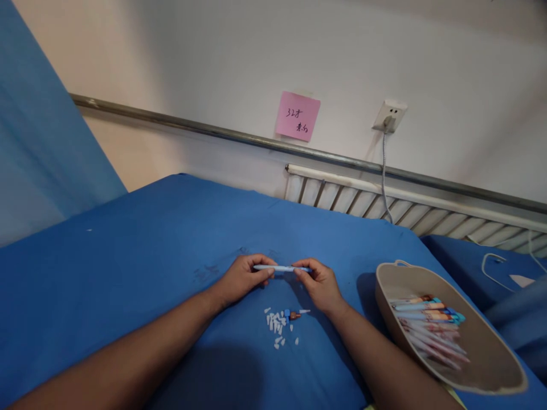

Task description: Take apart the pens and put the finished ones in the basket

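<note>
A slim light-blue pen (282, 268) lies level between my two hands above the blue cloth. My left hand (248, 274) pinches its left end between thumb and fingers. At the other end, the thumb and fingers of my right hand (318, 285) close on the darker blue part. Below the hands, a loose pile of small white pointed pieces (276, 323) rests on the cloth. Touching the pile's right side is a small blue and brown piece (293, 315) with a pale thin stem; its exact kind is too small to tell.
On the right stands a beige basket (491, 341) holding several pens (427, 324), some with blue and brown tops. Blue cloth (141, 245) covers the table. Behind are a radiator (342, 196), a metal rail (213, 130), a plugged-in cord (383, 171) and a pink note (298, 117).
</note>
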{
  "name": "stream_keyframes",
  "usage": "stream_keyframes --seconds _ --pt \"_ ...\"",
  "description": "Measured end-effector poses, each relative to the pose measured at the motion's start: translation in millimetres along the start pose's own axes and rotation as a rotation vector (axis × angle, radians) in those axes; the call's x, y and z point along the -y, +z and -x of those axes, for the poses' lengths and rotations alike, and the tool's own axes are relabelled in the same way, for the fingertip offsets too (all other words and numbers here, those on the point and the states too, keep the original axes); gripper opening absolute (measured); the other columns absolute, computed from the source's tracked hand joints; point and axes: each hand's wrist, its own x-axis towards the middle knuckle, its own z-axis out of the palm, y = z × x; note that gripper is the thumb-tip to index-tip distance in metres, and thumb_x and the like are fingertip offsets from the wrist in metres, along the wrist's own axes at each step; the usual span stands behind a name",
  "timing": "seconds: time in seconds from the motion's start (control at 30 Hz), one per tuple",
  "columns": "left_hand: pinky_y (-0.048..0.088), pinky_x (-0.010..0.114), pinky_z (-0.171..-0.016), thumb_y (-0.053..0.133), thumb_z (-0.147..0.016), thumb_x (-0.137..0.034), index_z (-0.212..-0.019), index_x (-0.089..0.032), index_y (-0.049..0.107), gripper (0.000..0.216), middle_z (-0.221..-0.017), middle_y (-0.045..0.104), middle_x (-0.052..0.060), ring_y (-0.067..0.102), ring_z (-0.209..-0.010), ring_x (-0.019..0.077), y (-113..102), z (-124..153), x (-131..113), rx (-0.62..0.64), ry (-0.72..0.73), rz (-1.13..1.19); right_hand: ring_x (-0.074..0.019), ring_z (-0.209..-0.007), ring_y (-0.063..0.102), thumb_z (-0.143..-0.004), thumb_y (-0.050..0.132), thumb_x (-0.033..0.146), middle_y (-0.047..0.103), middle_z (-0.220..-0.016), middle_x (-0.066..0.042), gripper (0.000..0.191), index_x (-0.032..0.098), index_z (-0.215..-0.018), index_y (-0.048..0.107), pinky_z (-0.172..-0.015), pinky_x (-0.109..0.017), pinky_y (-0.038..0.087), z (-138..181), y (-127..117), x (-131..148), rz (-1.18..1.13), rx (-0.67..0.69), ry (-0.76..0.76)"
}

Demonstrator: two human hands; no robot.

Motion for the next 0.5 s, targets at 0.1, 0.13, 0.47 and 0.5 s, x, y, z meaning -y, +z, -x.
stream_keyframes --seconds 0.1,0.13,0.47,0.5 --pt "0.043 0.022 -0.059 0.07 -0.066 -0.031 -0.094 -0.016 0.065 0.032 -0.076 0.062 0.0 0.053 -0.063 0.0104 2.2 -0.5 -0.3 -0.033 0.064 0.023 -0.0127 -0.055 0.053 -0.078 0.058 0.038 0.062 -0.065 0.0 0.025 0.018 -0.088 0.068 -0.053 -0.023 0.041 -0.1 1.1 0.5 -0.024 -0.011 0.047" --pt "0.043 0.022 -0.059 0.071 -0.065 -0.031 -0.102 -0.017 0.062 0.04 -0.082 0.062 0.001 0.054 -0.065 0.0105 3.2 -0.8 -0.1 -0.04 0.078 0.053 -0.0124 -0.054 0.052 -0.078 0.058 0.039 0.061 -0.062 0.001 0.026 0.017 -0.088 0.068 -0.052 -0.023 0.04 -0.3 1.5 0.3 -0.034 -0.02 0.058" --pt "0.046 0.023 -0.062 0.074 -0.062 -0.03 -0.085 -0.015 0.061 0.031 -0.091 0.065 0.005 0.059 -0.073 0.0131 4.0 -3.0 0.5 -0.113 0.071 0.129 -0.0128 -0.056 0.051 -0.078 0.057 0.043 0.059 -0.062 0.001 0.03 0.016 -0.086 0.067 -0.053 -0.023 0.04 -1.7 2.2 -2.2 -0.017 -0.054 0.04" --pt "0.047 0.024 -0.065 0.075 -0.061 -0.03 -0.093 -0.016 0.061 0.037 -0.101 0.064 0.006 0.06 -0.079 0.0143 4.2 -2.6 -0.5 -0.11 0.071 0.162 -0.0124 -0.055 0.05 -0.078 0.057 0.043 0.058 -0.061 0.001 0.029 0.016 -0.086 0.067 -0.052 -0.023 0.039 -1.7 2.0 -2.6 -0.015 -0.056 0.04"
